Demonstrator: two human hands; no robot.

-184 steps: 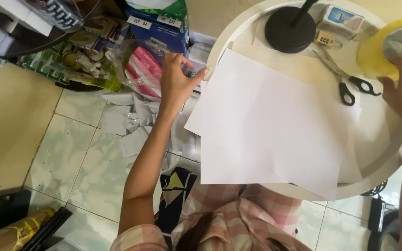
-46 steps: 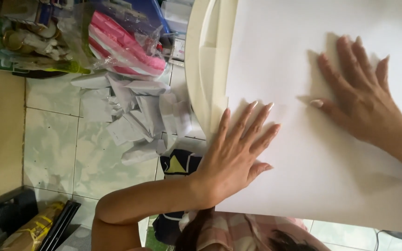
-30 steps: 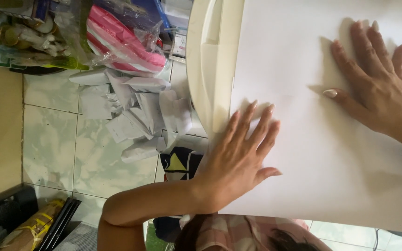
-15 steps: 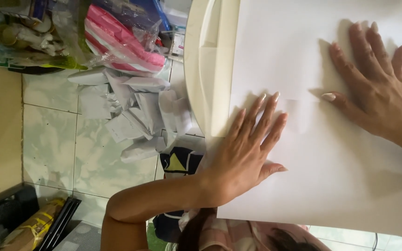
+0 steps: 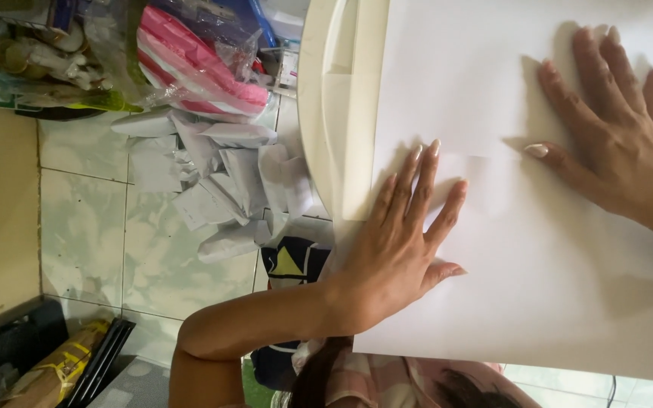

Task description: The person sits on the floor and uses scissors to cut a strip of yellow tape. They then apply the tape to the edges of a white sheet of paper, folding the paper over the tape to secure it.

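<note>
A large white sheet of paper (image 5: 538,249) lies over a round cream table (image 5: 326,113). My left hand (image 5: 394,249) presses flat on the sheet's near left part, fingers spread, close to the table's rim. My right hand (image 5: 621,143) lies flat on the sheet further right, fingers together and thumb out. Neither hand grips anything; both palms rest on the paper.
Crumpled white paper scraps (image 5: 213,189) lie on the tiled floor beside the table. A pink and white striped item in a clear bag (image 5: 198,68) and other bagged goods (image 5: 47,53) sit beyond them. A dark box with a yellow packet (image 5: 54,363) is at the lower left.
Six seconds ago my left hand reached toward the bags and my right held a tape roll; now both press the sheet. Lately my left hand slid slightly forward along the paper.
</note>
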